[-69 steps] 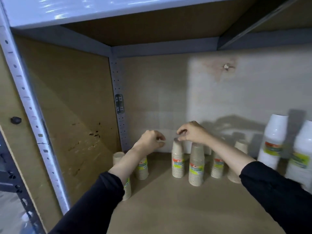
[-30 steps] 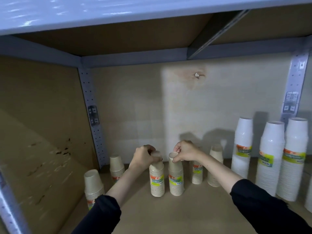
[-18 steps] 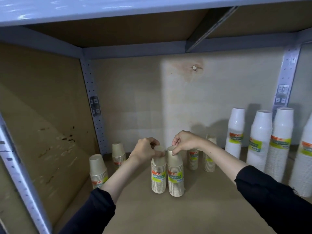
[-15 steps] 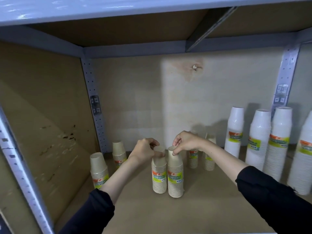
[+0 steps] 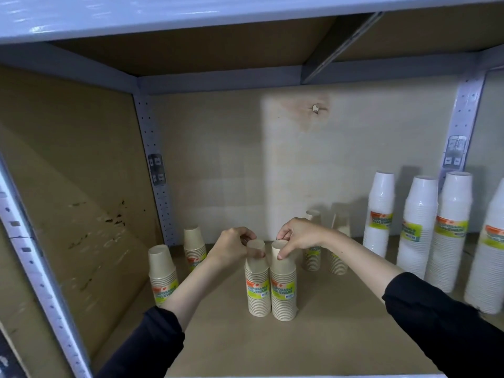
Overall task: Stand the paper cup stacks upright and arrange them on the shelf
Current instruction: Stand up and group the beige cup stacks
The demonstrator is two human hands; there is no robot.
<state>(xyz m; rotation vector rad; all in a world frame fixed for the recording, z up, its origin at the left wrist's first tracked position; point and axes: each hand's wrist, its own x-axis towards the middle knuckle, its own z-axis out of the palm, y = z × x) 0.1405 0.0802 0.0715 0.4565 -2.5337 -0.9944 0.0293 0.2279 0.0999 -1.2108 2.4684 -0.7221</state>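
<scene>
A deep shelf of brown board (image 5: pixel 313 339) filled the view, set inside a grey-blue metal frame (image 5: pixel 151 170) with a pale back panel (image 5: pixel 231 159) beyond both grips. Well to the right of the right grip, four tall stacks of white cups (image 5: pixel 417 227) stood upright in a row, each with a green and orange label. Two black sleeves (image 5: pixel 441 323) covered the person's forearms, which reached in from the near edge.

Two beige paper cup stacks stood upright in the middle of the shelf, touching side by side, both with green labels reading "disposable tableware". The left grip (image 5: pixel 234 249) was closed round the top cup of the left-hand beige stack (image 5: pixel 258 285), fingers curled behind it. The right grip (image 5: pixel 298 237) pinched the top cup of the right-hand beige stack (image 5: pixel 283 287) between thumb and fingers.

Just behind the right grip, two more short beige stacks (image 5: pixel 312 259) stood upright near the back panel, partly hidden by the wrist. To the left of the left grip stood another pair of beige stacks: a nearer one (image 5: pixel 163 274) by the side wall and a farther one (image 5: pixel 194 249) beside the frame's corner post.
</scene>
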